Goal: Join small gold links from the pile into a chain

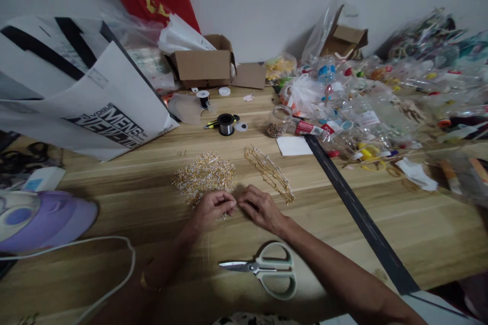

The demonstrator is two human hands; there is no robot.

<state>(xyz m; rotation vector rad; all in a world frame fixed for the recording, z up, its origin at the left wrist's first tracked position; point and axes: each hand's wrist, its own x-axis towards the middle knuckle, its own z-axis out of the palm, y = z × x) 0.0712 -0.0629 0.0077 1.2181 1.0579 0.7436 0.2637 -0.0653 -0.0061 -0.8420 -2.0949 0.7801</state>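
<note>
Both of my hands meet over the middle of the wooden table. My left hand [216, 206] is at the lower right edge of a tangled pile of gold and clear beaded chain [206, 175], thumb and fingers pinched together. Close beside it, my right hand [262, 208] also has its fingertips pressed together. What lies between the fingertips is too small to make out. Several gold beaded strands [269, 172] are stretched out beyond my right hand. Nearer to me lie open scissors [267, 268] with pale green handles.
Wire spools [225, 125], a jar of beads [279, 122] and a cardboard box [204, 67] stand farther back. Plastic bottles [366, 117] crowd the right. A dark strip [354, 203] crosses the right side. At left are a white bag [102, 106] and a purple object [57, 221].
</note>
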